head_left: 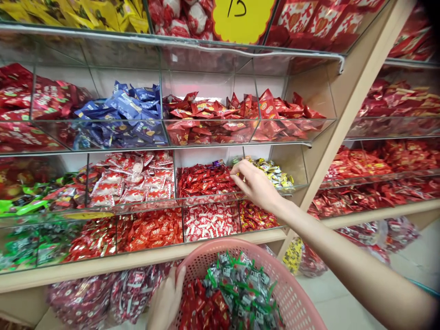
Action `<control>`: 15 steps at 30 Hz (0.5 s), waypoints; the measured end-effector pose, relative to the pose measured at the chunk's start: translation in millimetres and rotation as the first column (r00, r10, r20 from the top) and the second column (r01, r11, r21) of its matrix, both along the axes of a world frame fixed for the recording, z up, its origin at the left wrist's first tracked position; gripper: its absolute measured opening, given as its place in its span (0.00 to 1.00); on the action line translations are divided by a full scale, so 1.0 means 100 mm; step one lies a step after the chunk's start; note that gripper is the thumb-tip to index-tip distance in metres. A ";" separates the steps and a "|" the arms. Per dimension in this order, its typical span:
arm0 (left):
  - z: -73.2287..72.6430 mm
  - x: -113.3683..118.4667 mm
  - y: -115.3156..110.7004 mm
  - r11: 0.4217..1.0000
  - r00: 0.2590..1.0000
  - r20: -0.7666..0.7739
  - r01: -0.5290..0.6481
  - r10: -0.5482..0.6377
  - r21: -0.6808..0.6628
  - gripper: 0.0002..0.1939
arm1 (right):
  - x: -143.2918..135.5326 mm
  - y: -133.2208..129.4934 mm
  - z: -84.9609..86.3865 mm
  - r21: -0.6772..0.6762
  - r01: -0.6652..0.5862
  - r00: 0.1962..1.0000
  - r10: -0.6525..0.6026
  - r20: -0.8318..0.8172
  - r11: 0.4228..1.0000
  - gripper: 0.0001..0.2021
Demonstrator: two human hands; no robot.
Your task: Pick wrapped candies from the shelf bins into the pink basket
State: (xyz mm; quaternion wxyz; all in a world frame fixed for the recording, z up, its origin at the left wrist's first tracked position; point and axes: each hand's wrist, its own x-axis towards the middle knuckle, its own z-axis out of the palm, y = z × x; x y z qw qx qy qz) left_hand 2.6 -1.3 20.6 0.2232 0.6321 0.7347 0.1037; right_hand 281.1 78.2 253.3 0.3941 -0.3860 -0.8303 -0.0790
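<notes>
My left hand (167, 295) grips the rim of a pink perforated plastic basket (292, 286) at the bottom of the view. Inside the basket lie red-wrapped candies (204, 305) on the left and green-and-clear wrapped candies (252, 288) on the right. My right hand (256, 183) reaches over the front of a shelf bin, its fingers bent together in a pinch; whether anything sits between the fingertips is hidden. Dark red wrapped candies (202, 181) fill the bin to its left. Yellow-and-white wrapped candies (275, 172) show partly behind the hand.
Clear dividers split the shelves into bins. Blue packets (127, 112) and red packets (213, 110) fill the shelf above. Red-and-white candies (211, 222) lie in the lowest row. A wooden upright (347, 110) stands at right. Bagged candy (85, 295) rests beneath the shelf.
</notes>
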 end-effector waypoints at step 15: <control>0.05 0.02 -0.01 1.000 1.000 -0.027 0.000 0.000 -0.005 0.35 | -0.37 -0.65 -1.97 -0.818 -0.196 0.965 0.253 -0.064 0.541 0.06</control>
